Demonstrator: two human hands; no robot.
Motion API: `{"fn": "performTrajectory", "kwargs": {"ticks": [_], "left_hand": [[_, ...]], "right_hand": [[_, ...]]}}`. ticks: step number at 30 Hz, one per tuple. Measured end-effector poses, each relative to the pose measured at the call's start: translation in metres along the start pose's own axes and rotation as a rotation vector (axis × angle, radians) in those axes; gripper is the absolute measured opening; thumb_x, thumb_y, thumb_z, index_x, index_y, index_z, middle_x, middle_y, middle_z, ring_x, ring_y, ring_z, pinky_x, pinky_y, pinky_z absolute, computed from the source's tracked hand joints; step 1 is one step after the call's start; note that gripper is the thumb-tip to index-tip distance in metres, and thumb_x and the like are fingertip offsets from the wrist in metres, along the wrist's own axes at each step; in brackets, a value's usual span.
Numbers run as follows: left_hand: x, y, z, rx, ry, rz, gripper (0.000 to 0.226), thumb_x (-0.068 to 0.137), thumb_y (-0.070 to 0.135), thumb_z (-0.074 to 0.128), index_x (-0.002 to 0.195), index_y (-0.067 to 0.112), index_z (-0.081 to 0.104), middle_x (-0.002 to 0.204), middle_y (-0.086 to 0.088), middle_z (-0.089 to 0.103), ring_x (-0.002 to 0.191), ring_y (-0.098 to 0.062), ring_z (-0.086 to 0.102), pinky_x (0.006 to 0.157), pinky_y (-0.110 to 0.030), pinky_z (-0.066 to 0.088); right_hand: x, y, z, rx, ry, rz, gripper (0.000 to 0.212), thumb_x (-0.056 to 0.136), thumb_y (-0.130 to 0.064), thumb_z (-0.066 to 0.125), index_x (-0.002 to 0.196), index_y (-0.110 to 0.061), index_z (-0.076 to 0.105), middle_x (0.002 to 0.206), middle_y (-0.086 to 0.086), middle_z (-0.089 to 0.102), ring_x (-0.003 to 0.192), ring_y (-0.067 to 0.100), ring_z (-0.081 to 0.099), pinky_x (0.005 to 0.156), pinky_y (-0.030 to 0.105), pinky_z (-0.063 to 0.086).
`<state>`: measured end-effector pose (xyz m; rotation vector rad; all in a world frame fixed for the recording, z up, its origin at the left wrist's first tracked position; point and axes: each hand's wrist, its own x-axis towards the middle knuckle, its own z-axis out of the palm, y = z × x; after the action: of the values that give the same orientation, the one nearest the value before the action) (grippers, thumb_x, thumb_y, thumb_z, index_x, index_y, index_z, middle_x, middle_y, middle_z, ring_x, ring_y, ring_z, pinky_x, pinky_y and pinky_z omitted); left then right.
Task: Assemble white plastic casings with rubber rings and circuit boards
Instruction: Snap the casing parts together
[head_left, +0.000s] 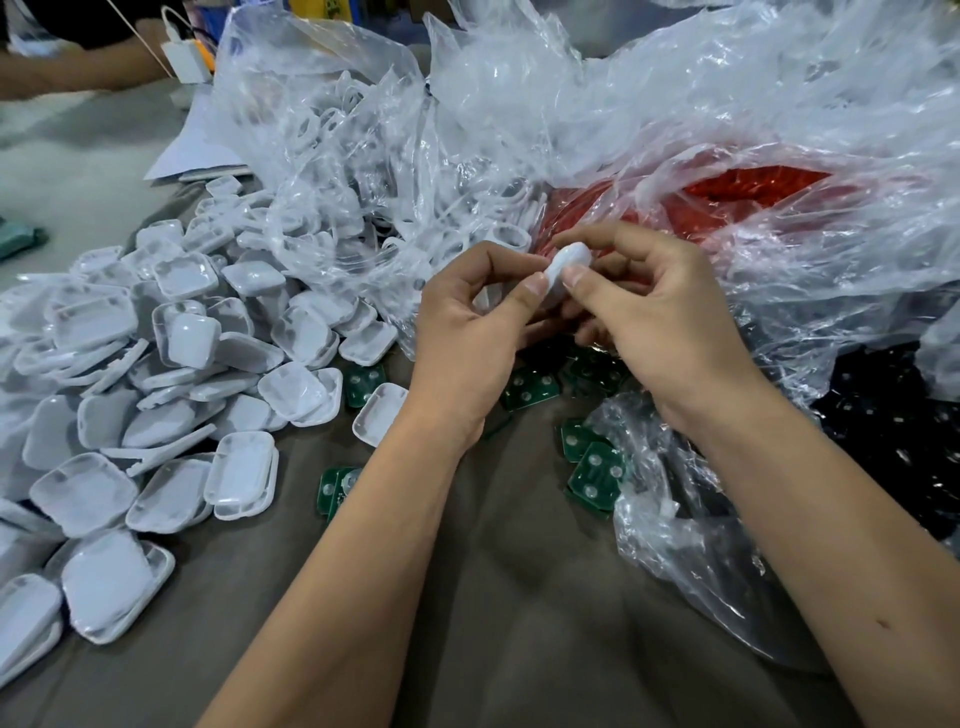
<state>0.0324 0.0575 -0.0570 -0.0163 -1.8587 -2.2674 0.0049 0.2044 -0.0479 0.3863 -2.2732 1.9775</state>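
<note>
- Centre of the frame: a white plastic casing (567, 271) is held edge-on between both hands, above the green circuit boards (530, 391).
- The left hand (470, 332) pinches its left edge, thumb tip against the rim, fingers curled behind.
- The right hand (655, 317) pinches the right edge, thumb in front, index finger arched over the top.
- A pile of casings (156, 374) fills the left; clear plastic bags (675, 119) fill the upper right.

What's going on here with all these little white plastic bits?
A person is putting small parts together by hand. Both the left hand and right hand pinch one white casing above the table. A heap of white casings lies to the left, green circuit boards are scattered beneath the hands, and clear plastic bags are piled behind.
</note>
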Motion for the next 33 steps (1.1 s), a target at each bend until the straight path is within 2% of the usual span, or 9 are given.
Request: {"fn": "performTrajectory", "kwargs": {"ticks": [3, 7, 10, 13, 17, 22, 27, 30, 33], "left_hand": [[0.002, 0.000, -0.004, 0.076, -0.017, 0.049, 0.006, 0.094, -0.002, 0.068, 0.093, 0.004, 0.068, 0.109, -0.025, 0.071, 0.098, -0.048, 0.071, 0.086, -0.064, 0.057], [0.003, -0.001, -0.007, 0.147, -0.029, 0.082, 0.007, 0.090, 0.005, 0.075, 0.087, 0.008, 0.068, 0.098, -0.018, 0.076, 0.090, -0.043, 0.074, 0.078, -0.066, 0.058], [0.002, 0.000, -0.006, 0.190, -0.023, 0.134, 0.011, 0.087, 0.011, 0.079, 0.084, 0.016, 0.071, 0.092, -0.012, 0.077, 0.085, -0.038, 0.075, 0.072, -0.062, 0.060], [0.003, -0.001, -0.004, 0.237, 0.055, 0.187, 0.013, 0.086, 0.009, 0.080, 0.087, 0.021, 0.075, 0.088, -0.005, 0.078, 0.078, -0.029, 0.075, 0.068, -0.050, 0.061], [0.005, 0.000, -0.006, 0.282, 0.105, 0.203, 0.009, 0.085, 0.008, 0.081, 0.090, 0.015, 0.078, 0.088, -0.005, 0.077, 0.077, -0.032, 0.074, 0.072, -0.052, 0.061], [0.003, 0.005, -0.006, 0.290, 0.085, 0.208, 0.019, 0.085, 0.004, 0.080, 0.083, 0.022, 0.075, 0.082, -0.008, 0.076, 0.071, -0.042, 0.069, 0.065, -0.054, 0.059], [0.002, 0.005, -0.008, 0.309, 0.072, 0.224, 0.020, 0.087, 0.003, 0.079, 0.082, 0.022, 0.073, 0.080, -0.012, 0.075, 0.072, -0.048, 0.067, 0.062, -0.060, 0.057], [0.001, 0.004, -0.010, 0.320, 0.057, 0.216, 0.014, 0.087, 0.004, 0.079, 0.084, 0.016, 0.074, 0.079, -0.013, 0.075, 0.071, -0.046, 0.068, 0.061, -0.059, 0.058], [0.001, 0.004, -0.012, 0.350, 0.046, 0.215, 0.012, 0.087, 0.002, 0.078, 0.084, 0.013, 0.074, 0.080, -0.010, 0.076, 0.071, -0.041, 0.070, 0.064, -0.056, 0.060]], "right_hand": [[-0.001, -0.003, 0.001, 0.021, 0.005, -0.001, 0.023, 0.095, -0.012, 0.071, 0.112, -0.026, 0.078, 0.090, -0.002, 0.077, 0.081, 0.016, 0.076, 0.061, 0.026, 0.059], [-0.003, -0.003, 0.004, 0.001, 0.030, -0.005, 0.026, 0.094, -0.013, 0.072, 0.114, -0.028, 0.079, 0.092, -0.001, 0.078, 0.085, 0.015, 0.078, 0.063, 0.029, 0.063], [-0.003, -0.003, 0.004, 0.002, 0.035, -0.008, 0.024, 0.094, -0.015, 0.072, 0.113, -0.028, 0.079, 0.092, 0.001, 0.077, 0.086, 0.017, 0.078, 0.064, 0.032, 0.065], [-0.003, -0.004, 0.001, 0.012, 0.037, -0.014, 0.021, 0.094, -0.014, 0.076, 0.109, -0.028, 0.080, 0.091, 0.001, 0.076, 0.083, 0.017, 0.078, 0.062, 0.033, 0.065], [-0.004, -0.005, 0.000, -0.036, 0.066, -0.092, 0.025, 0.090, -0.009, 0.080, 0.108, -0.025, 0.080, 0.097, 0.000, 0.077, 0.076, 0.012, 0.077, 0.051, 0.025, 0.060], [-0.004, -0.004, -0.001, -0.009, 0.032, -0.130, 0.022, 0.087, -0.002, 0.081, 0.101, -0.019, 0.079, 0.082, 0.001, 0.078, 0.067, 0.019, 0.076, 0.056, 0.030, 0.062], [-0.004, -0.005, 0.001, -0.007, 0.030, -0.157, 0.025, 0.086, 0.001, 0.081, 0.094, -0.022, 0.078, 0.088, 0.004, 0.077, 0.064, 0.021, 0.076, 0.057, 0.031, 0.063], [-0.006, -0.005, 0.001, 0.014, 0.011, -0.145, 0.027, 0.087, 0.003, 0.080, 0.091, -0.023, 0.077, 0.087, 0.007, 0.078, 0.063, 0.022, 0.076, 0.057, 0.031, 0.063], [-0.006, -0.005, 0.000, 0.020, -0.007, -0.125, 0.022, 0.087, 0.005, 0.079, 0.093, -0.017, 0.077, 0.086, 0.012, 0.076, 0.062, 0.024, 0.075, 0.056, 0.031, 0.063]]}}
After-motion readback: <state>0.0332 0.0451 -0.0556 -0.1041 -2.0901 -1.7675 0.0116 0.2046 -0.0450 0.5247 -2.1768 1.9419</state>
